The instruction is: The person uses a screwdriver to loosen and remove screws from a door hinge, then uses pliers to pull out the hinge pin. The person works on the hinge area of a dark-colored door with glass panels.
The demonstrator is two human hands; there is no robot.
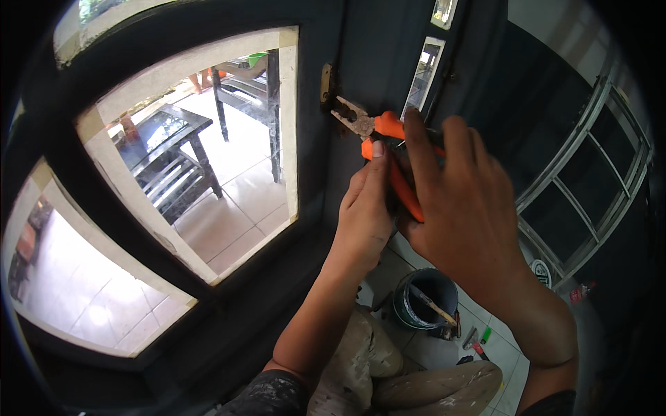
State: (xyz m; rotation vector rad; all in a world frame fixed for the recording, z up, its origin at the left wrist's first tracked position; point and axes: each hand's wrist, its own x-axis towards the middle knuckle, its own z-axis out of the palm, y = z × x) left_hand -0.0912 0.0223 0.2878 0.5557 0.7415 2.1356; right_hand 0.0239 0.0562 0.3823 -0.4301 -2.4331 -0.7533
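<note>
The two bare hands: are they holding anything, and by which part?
Combination pliers, by the orange handles: left hand near the metal head, right hand farther back.

The right hand [461, 201] hides part of the orange-handled pliers [356, 123].

The left sleeve [274, 394] is short, in dark charcoal cloth flecked with pale spots. The right sleeve [551, 404] (only a sliver shows) looks near-black. Khaki trousers [437, 388] are streaked and blotched with whitish marks, some thick.
</note>
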